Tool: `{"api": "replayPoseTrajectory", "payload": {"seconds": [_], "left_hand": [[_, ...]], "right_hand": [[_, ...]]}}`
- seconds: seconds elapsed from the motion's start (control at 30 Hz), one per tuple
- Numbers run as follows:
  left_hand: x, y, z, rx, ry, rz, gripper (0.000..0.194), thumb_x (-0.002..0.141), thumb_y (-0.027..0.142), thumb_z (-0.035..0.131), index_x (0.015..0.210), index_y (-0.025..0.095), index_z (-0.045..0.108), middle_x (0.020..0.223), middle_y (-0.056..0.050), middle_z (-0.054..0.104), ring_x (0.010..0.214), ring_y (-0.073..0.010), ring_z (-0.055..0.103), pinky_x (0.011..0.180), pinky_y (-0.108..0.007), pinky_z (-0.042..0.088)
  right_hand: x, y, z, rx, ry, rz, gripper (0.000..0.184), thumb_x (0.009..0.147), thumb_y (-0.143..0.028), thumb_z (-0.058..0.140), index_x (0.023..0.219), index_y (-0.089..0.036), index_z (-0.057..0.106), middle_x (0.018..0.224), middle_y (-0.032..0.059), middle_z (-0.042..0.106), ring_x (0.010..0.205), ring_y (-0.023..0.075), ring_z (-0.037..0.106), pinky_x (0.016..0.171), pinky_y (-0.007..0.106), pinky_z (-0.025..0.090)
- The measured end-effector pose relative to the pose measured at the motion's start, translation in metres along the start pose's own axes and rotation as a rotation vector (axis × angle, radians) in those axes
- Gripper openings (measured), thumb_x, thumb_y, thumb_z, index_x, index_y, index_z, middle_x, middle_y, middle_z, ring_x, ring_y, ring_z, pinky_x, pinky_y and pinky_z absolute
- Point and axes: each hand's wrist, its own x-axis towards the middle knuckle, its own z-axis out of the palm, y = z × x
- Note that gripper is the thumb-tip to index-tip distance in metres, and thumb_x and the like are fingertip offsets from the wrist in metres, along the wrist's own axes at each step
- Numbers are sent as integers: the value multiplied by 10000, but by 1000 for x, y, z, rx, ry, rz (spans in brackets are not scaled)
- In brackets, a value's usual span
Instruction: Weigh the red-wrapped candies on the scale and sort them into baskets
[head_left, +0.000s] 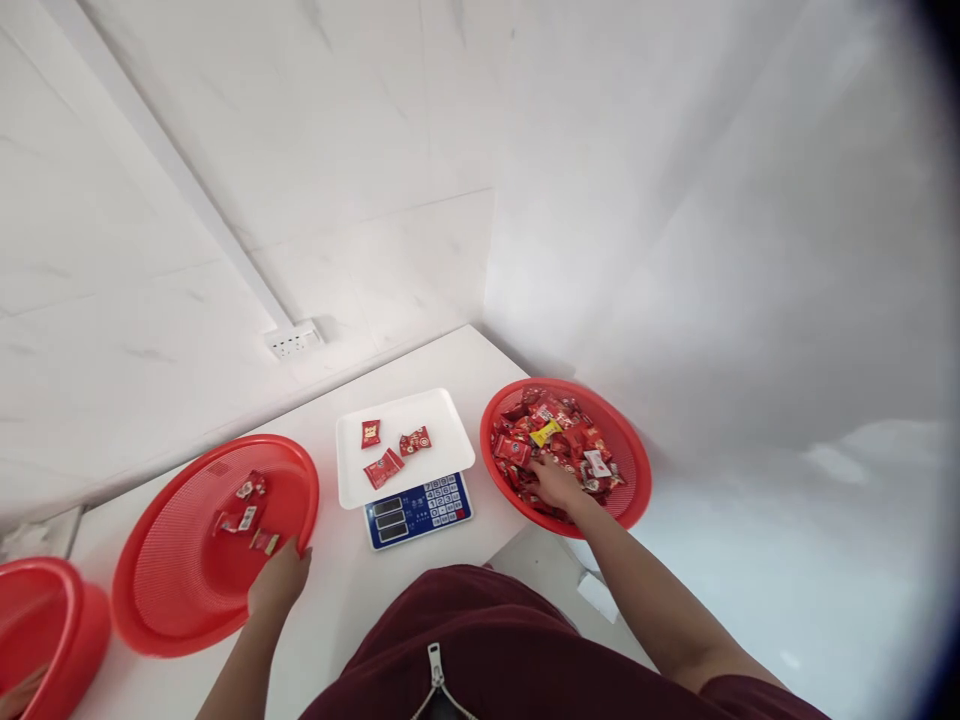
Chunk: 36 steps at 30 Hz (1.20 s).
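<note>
Maroon top (495, 640). Left hand (279, 580): fingers clasping basket (169, 560). Right hand (556, 485): amid packets (574, 440), grip hidden. Tray (442, 415): three placed; bulk remains heaped.

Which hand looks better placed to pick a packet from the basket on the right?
Probably the right hand: its fingers are among the packets in that basket. The left hand holds another basket's rim, across the scale.

A marbled wall (337, 130) fills eleven o'clock, a plain wall (712, 250) two. A socket (294, 341) sits at nine, above the white table (472, 365).
</note>
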Motion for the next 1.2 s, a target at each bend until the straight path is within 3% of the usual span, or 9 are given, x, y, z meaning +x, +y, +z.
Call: {"api": "replayPoseTrajectory", "payload": {"seconds": [0.07, 0.2, 0.37, 0.53, 0.67, 0.8, 0.87, 1.03, 1.2], "left_hand": [[-3, 2, -3, -43, -26, -24, 391, 880, 336, 306, 1118, 125, 533, 1028, -174, 686, 917, -261, 666, 706, -336, 478], [-6, 3, -5, -108, -46, -58, 407, 872, 330, 319, 1161, 120, 515, 1094, -194, 657, 973, -285, 641, 743, -368, 470], [-8, 4, -8, -146, -57, -71, 416, 873, 316, 310, 1188, 124, 503, 1144, -199, 632, 1004, -286, 624, 755, -377, 468], [-6, 1, -7, -147, -69, -65, 411, 870, 309, 322, 1181, 115, 510, 1151, -199, 629, 995, -284, 626, 759, -371, 465], [-3, -1, -4, -144, -62, -57, 419, 871, 302, 333, 1204, 107, 497, 1149, -209, 628, 1014, -293, 618, 774, -381, 459], [-3, -2, -2, -152, -58, -63, 419, 871, 294, 342, 1223, 116, 486, 1159, -202, 624, 1037, -292, 608, 786, -383, 453], [-3, -3, -1, -160, -60, -63, 399, 871, 292, 347, 1200, 126, 501, 1147, -191, 631, 1022, -281, 616, 775, -371, 455], [-2, -6, -1, -153, -64, -50, 409, 881, 289, 330, 1219, 125, 491, 1150, -191, 630, 1016, -270, 619, 766, -361, 457], [0, -5, -4, -79, -68, -48, 438, 887, 295, 318, 1263, 123, 464, 1189, -189, 615, 1045, -249, 612, 776, -334, 457]], "right_hand": [[4, 2, 1, 22, 12, -1, 269, 839, -234, 510, 1066, -159, 634, 1228, 152, 557, 1044, 249, 581, 842, 301, 413], [10, 7, -9, 99, 55, 42, 352, 908, -247, 354, 1087, -98, 618, 1078, 163, 642, 1010, 239, 601, 832, 304, 439], [1, -25, -26, 794, 190, 120, 408, 879, -386, 435, 1179, -151, 579, 1115, 111, 648, 1011, 223, 610, 817, 323, 495], [3, -108, -24, 1282, -181, 2, 311, 834, -346, 559, 1091, -180, 615, 958, 79, 702, 852, 190, 667, 718, 301, 547], [23, -160, -16, 1295, -339, -55, 417, 848, -391, 551, 1215, -193, 532, 1092, 106, 662, 935, 206, 654, 787, 355, 542], [34, -172, -12, 1035, -162, -132, 627, 824, -402, 586, 1384, -235, 360, 1423, 114, 404, 1276, 223, 421, 1021, 367, 380], [33, -168, -10, 928, -137, -140, 668, 817, -441, 578, 1404, -242, 329, 1444, 126, 363, 1272, 240, 419, 1001, 368, 395], [28, -168, 1, 885, -279, -95, 687, 817, -446, 556, 1421, -259, 285, 1438, 150, 344, 971, 207, 610, 749, 302, 528], [32, -185, 11, 985, -329, -166, 656, 809, -341, 570, 1401, -288, 293, 1447, 76, 352, 1126, 205, 522, 775, 277, 510]]}}
